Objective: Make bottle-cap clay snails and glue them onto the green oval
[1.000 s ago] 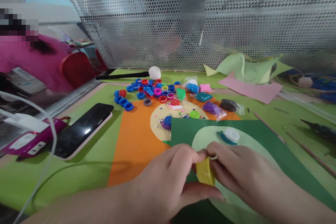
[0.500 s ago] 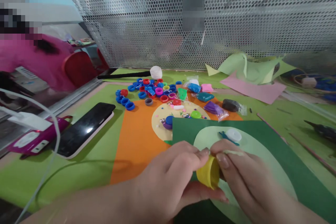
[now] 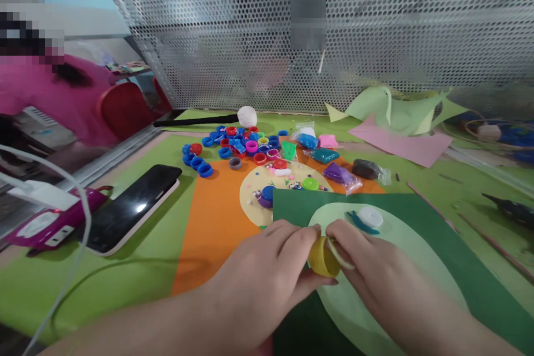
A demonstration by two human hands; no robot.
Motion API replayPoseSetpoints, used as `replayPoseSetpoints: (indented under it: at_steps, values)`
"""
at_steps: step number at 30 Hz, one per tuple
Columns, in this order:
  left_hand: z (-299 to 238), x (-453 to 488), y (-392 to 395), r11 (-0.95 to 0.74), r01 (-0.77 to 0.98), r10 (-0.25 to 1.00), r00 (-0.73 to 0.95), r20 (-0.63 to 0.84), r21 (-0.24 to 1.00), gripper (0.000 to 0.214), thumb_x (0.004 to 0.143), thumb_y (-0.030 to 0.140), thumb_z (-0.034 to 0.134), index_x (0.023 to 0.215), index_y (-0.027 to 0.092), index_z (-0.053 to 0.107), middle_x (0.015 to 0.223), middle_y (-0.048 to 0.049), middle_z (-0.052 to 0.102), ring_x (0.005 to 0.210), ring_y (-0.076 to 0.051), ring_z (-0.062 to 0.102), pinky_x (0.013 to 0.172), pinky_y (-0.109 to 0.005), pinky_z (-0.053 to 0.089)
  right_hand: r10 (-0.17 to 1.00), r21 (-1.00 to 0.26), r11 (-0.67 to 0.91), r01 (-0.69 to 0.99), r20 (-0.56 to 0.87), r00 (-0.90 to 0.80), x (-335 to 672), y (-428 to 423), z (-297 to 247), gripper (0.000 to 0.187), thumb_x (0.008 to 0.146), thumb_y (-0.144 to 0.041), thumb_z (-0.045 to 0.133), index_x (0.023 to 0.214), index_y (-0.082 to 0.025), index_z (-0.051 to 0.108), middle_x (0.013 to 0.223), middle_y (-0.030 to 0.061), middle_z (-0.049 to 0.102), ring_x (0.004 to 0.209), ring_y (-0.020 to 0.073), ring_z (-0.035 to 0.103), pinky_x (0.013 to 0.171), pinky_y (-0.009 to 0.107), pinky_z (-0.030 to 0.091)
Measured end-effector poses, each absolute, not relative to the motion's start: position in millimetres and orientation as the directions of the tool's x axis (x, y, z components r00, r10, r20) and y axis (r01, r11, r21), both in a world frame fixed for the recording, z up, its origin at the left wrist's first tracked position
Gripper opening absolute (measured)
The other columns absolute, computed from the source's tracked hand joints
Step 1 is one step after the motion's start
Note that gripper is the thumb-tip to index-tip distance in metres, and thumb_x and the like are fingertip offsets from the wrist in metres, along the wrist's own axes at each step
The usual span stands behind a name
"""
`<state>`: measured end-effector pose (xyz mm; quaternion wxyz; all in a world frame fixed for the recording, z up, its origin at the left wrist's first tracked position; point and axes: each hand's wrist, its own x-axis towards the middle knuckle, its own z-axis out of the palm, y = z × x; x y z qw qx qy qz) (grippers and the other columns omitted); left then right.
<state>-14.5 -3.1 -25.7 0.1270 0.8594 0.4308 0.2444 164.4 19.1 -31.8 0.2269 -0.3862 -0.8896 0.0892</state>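
Note:
My left hand (image 3: 267, 275) is closed around a yellow bottle cap (image 3: 320, 258), thumb beneath it and fingers over the top. My right hand (image 3: 367, 272) pinches a thin pale ring or strip (image 3: 341, 256) at the cap's rim. Both hands hover over a light green oval paper (image 3: 400, 256) lying on a dark green sheet (image 3: 438, 219). A white cap with a blue piece (image 3: 367, 217) rests on the oval just beyond my fingers.
Several blue, red and pink bottle caps (image 3: 237, 144) are heaped on the orange mat, with small bags of coloured clay (image 3: 334, 164) beside them. A black phone (image 3: 129, 206) and pink power bank (image 3: 50, 222) lie left. Paper scraps (image 3: 396, 117) lie back right. A person in pink sits far left.
Both hands turned the yellow cap and shifted it slightly up and left. The right fingers now draw the pale ring off its rim.

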Motion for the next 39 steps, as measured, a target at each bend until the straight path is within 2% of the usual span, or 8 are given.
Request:
replayPoseSetpoints:
  at_steps: [4,8,12,16,19,23,34,39]
  values:
    - [-22,-14,-4,-0.7,0.632,0.701,0.516,0.493,0.332,0.026,0.096,0.028,0.039,0.107,0.007,0.05,0.079,-0.0111,0.065,0.071,-0.021,0.065,0.059,-0.031,0.058,0.762,-0.572,0.63,0.526,0.322,-0.562,161,16,-27,0.025,0.091,-0.013,0.026,0.072,-0.022,0.04,0.06,-0.0014,0.053,0.046,0.0102,0.05,0.041,0.02,0.042]
    - [-22,-14,-10,-0.738,0.644,0.612,0.515,0.6,0.2,0.024,0.097,0.021,0.036,0.113,0.007,0.046,0.086,-0.0135,0.068,0.078,-0.023,0.066,0.065,-0.034,0.058,0.782,-0.732,0.571,0.372,0.345,-0.52,160,8,-29,0.027,0.096,-0.02,0.027,0.074,-0.021,0.043,0.066,-0.001,0.052,0.053,0.01,0.048,0.048,0.02,0.044]
    - [-28,-12,-14,-0.758,0.65,0.489,0.517,0.702,0.049,0.026,0.096,0.019,0.036,0.113,0.006,0.05,0.087,-0.0133,0.069,0.079,-0.022,0.066,0.061,-0.033,0.059,0.859,-0.852,0.453,0.26,0.341,-0.381,152,1,-35,0.033,0.098,-0.033,0.03,0.069,-0.022,0.041,0.06,-0.002,0.045,0.048,0.0105,0.043,0.044,0.021,0.042]
    - [-34,-10,-17,-0.721,0.689,0.361,0.468,0.807,-0.077,0.017,0.09,0.007,0.042,0.097,0.013,0.057,0.067,-0.0044,0.066,0.065,-0.019,0.064,0.049,-0.029,0.056,0.901,-0.883,0.421,0.206,0.383,-0.202,142,-1,-35,0.037,0.097,-0.038,0.032,0.063,-0.022,0.036,0.057,-0.0032,0.04,0.046,0.0099,0.039,0.04,0.019,0.038]
    - [-32,-11,-16,-0.769,0.637,0.343,0.482,0.806,-0.054,0.014,0.086,0.002,0.045,0.094,0.009,0.056,0.059,-0.0034,0.061,0.059,-0.019,0.062,0.046,-0.029,0.055,0.911,-0.913,0.378,0.155,0.336,-0.239,142,0,-36,0.035,0.096,-0.038,0.036,0.065,-0.022,0.037,0.058,-0.0046,0.036,0.047,0.0091,0.034,0.041,0.018,0.036]
    - [-27,-16,-10,-0.813,0.561,0.472,0.474,0.743,0.159,0.012,0.088,0.006,0.044,0.1,0.006,0.049,0.066,-0.0089,0.06,0.057,-0.019,0.059,0.046,-0.031,0.052,0.907,-0.966,0.247,0.07,0.206,-0.368,150,2,-41,0.031,0.098,-0.038,0.031,0.073,-0.022,0.04,0.061,-0.005,0.032,0.048,0.0094,0.032,0.041,0.019,0.035]
    - [-33,-13,-7,-0.773,0.565,0.579,0.442,0.685,0.288,0.011,0.093,0.02,0.041,0.101,0.013,0.041,0.077,-0.0127,0.062,0.067,-0.021,0.063,0.056,-0.031,0.056,0.822,-0.755,0.526,0.391,0.333,-0.462,155,6,-42,0.023,0.097,-0.027,0.03,0.078,-0.022,0.042,0.059,-0.0038,0.045,0.049,0.0109,0.042,0.044,0.021,0.035]
    - [-35,-13,-4,-0.7,0.619,0.706,0.524,0.476,0.356,0.02,0.091,0.022,0.04,0.109,0.014,0.04,0.085,-0.011,0.064,0.073,-0.023,0.063,0.059,-0.033,0.056,0.573,-0.393,0.818,0.42,0.49,-0.657,163,15,-26,0.024,0.088,-0.011,0.034,0.067,-0.021,0.035,0.053,-0.0062,0.038,0.044,0.0091,0.03,0.041,0.022,0.024]
